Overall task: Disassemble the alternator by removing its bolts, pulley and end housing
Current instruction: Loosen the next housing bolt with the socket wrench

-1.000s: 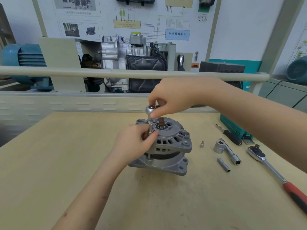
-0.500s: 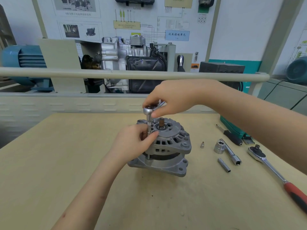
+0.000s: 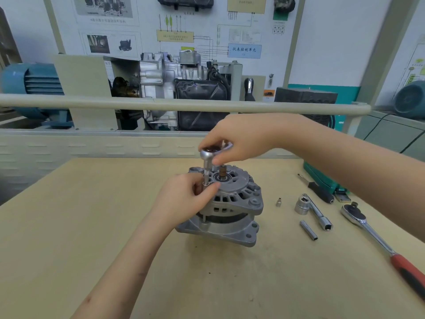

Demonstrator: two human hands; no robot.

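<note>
The alternator (image 3: 226,208) stands shaft-up mid-bench (image 3: 92,226). The left hand (image 3: 184,199) pinches the upright extension bar (image 3: 206,174) at the housing's edge, fingers curled. The right hand (image 3: 239,140) grips the small ratchet (image 3: 208,154) on top; its handle is mostly hidden, probably inside the palm.

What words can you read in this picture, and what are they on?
"仪表控制单元": blue label on the wall board.
Yellow box on the board: too blurred to read.
Caption under the top-left photo: too blurred.
Tools and alternator: no readable marks.
</note>
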